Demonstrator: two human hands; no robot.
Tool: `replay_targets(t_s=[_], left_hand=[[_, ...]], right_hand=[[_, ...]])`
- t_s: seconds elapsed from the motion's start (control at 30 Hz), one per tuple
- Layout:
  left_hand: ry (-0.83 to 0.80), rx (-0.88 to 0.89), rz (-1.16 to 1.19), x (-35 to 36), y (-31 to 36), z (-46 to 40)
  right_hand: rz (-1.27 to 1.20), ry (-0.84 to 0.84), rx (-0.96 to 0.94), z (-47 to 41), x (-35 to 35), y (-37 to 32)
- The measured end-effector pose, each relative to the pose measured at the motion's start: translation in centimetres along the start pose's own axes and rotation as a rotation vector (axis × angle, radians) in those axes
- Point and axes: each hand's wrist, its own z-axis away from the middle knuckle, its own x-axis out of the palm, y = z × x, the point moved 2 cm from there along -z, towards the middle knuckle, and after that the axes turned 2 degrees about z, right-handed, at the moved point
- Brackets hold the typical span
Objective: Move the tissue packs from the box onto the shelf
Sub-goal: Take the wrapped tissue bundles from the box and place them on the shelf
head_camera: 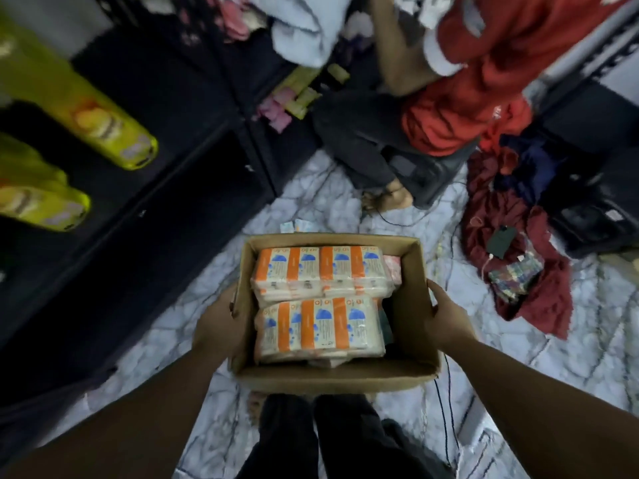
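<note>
Both hands grip the cardboard box (408,305) — left hand (216,326) on its left wall, right hand (449,323) on its right. Tissue packs (321,326) stacked inside; dark shelf (145,188) at left.

Cluttered home storeroom, dark shelf (145,216), strewn clothes (511,236)
</note>
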Motion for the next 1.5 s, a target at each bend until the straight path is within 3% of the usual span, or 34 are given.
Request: replay_targets(t_s=[0.33, 0.7, 1.07, 1.33, 1.5], left_hand=[[0.157, -0.248, 0.124, -9.2, -17.3, 3.6], [0.307, -0.42, 0.227, -9.2, -31.4, 4.6], [0.396, -0.594, 0.313, -1.5, -37.6, 3.1], [0.388, -0.68, 0.397, -0.7, -37.2, 4.8], [0.445, -0.49, 0.278, -4.0, -35.1, 4.9]], right_hand=[[0.294, -0.062, -0.285, 0.8, 10.8, -17.1], [0.429, -0.166, -0.47, -0.5, 24.0, -25.8], [0.488, -0.237, -0.591, -5.2, 32.2, -27.2], [0.415, -0.228, -0.577, -4.1, 32.2, -25.8], [0.383, -0.094, -0.687, -0.4, 32.0, -28.4]])
